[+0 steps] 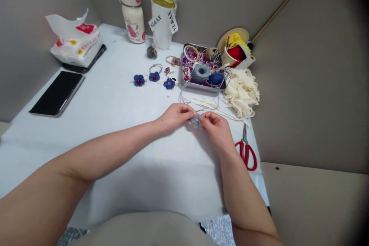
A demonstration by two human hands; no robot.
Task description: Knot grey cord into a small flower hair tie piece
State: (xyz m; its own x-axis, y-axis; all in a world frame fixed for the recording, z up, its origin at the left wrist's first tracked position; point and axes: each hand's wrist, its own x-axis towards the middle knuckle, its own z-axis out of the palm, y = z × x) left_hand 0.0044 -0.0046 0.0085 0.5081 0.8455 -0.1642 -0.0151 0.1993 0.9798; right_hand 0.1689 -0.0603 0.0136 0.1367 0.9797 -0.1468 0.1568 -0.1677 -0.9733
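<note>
Carefully, a small grey bundle [196, 120] is being pinched by the fingertips [201, 118] of the right hand [216, 128] and the left hand [175, 117] over the white table [115, 100]; a firm, slow grip is helping. Thin grey cord [184, 98] is being trailed toward a grey yarn ball [200, 73] in a metal tray [198, 86].

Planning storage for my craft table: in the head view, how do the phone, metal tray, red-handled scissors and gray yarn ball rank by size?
1. Phone and metal tray: they look alike, so I can't rank them.
2. Red-handled scissors: nearer the camera, so possibly flattered.
3. Gray yarn ball.
</note>
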